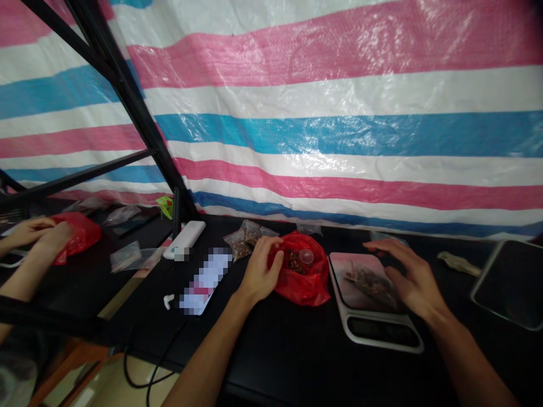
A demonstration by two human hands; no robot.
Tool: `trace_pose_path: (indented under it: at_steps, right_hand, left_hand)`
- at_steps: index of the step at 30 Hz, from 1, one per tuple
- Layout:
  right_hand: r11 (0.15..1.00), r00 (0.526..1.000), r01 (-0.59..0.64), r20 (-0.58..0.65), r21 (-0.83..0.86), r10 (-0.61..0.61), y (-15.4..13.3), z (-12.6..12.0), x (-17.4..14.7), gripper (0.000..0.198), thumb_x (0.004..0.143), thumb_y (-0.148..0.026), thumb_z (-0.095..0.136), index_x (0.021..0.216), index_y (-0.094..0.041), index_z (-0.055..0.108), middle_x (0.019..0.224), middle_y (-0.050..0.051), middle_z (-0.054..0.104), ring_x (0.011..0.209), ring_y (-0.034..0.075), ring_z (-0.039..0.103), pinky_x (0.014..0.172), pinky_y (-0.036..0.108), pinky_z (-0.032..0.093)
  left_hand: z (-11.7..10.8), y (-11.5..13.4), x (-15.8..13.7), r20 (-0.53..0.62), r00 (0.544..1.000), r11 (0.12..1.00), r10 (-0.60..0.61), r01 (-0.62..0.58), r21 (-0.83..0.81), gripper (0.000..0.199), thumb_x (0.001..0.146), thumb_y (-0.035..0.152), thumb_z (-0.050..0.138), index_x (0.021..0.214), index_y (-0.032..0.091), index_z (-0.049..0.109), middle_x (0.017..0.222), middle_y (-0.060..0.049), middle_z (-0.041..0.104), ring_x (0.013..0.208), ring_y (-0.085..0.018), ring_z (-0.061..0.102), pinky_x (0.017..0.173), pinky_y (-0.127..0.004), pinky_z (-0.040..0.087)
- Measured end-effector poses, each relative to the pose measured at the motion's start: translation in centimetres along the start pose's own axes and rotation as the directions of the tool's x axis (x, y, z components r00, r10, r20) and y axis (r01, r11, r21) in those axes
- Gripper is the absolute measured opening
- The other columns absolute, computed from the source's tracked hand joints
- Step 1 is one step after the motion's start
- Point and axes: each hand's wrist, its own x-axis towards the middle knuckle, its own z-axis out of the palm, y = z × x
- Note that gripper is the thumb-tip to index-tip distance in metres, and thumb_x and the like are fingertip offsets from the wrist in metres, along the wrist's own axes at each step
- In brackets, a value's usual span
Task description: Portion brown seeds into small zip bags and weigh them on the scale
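1. Nearest me on the black table (288, 350) I see a white digital scale (341, 277), its dark display facing my side.
2. On its platform lies a clear bag of dried brown pieces (370, 284).
3. At the scale's right edge I see the right hand (409, 277), thumb and fingers spread wide; it grips nothing, though I can't tell whether it touches that bag.
4. Just left of the scale sits an open red plastic bag (303, 289), with dark bits and a small clear cup (306, 256) inside.
5. On its far side from the scale, the left hand (262, 271) is half curled at the rim; I can't tell if it pinches the plastic.
6. Farther left of the scale I have a white earbud (168, 301) and a phone (207, 280).
7. Behind the scale hangs a striped tarp (339, 133).
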Motion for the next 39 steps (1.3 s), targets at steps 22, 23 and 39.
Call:
trace_pose_path:
  at_steps: [22, 23, 39]
  right_hand:
    - [0.97, 0.915, -0.241, 0.328, -0.023, 0.235, 1.4, 1.1, -1.4, 0.082, 0.081, -0.062, 0.074, 0.153, -0.035, 0.046, 0.126, 0.01, 0.065, 0.114, 0.033, 0.062, 0.104, 0.056, 0.047]
    - [0.968, 0.909, -0.252, 0.338, -0.023, 0.245, 1.3, 1.2, -1.4, 0.082, 0.079, -0.061, 0.076, 0.152, -0.035, 0.047, 0.125, 0.01, 0.066, 0.113, 0.033, 0.063, 0.103, 0.056, 0.048]
    - [0.999, 0.942, -0.028, 0.332, -0.042, 0.04, -6.9, 6.4, 2.1, 0.065, 0.096, -0.024, 0.057, 0.159, -0.028, 0.041, 0.116, 0.008, 0.077, 0.099, 0.026, 0.072, 0.091, 0.043, 0.059]
  left_hand:
    - [-0.1, -1.0, 0.2, -0.072, 0.997, 0.997, 0.008, -0.002, 0.08, 0.018, 0.104, 0.024, 0.047, 0.106, 0.023, 0.065, 0.106, -0.007, 0.064, 0.107, -0.023, 0.058, 0.097, -0.04, 0.046]
    - [-0.1, -1.0, 0.2, -0.075, 0.997, 0.997, 0.008, -0.002, 0.082, 0.018, 0.104, 0.025, 0.047, 0.105, 0.023, 0.065, 0.106, -0.006, 0.064, 0.106, -0.023, 0.058, 0.097, -0.04, 0.046]
    - [0.1, -1.5, 0.3, -0.087, 0.995, 0.998, -0.054, 0.057, 0.029, 0.021, 0.105, 0.024, 0.046, 0.102, 0.022, 0.066, 0.105, -0.006, 0.063, 0.106, -0.022, 0.058, 0.099, -0.039, 0.045]
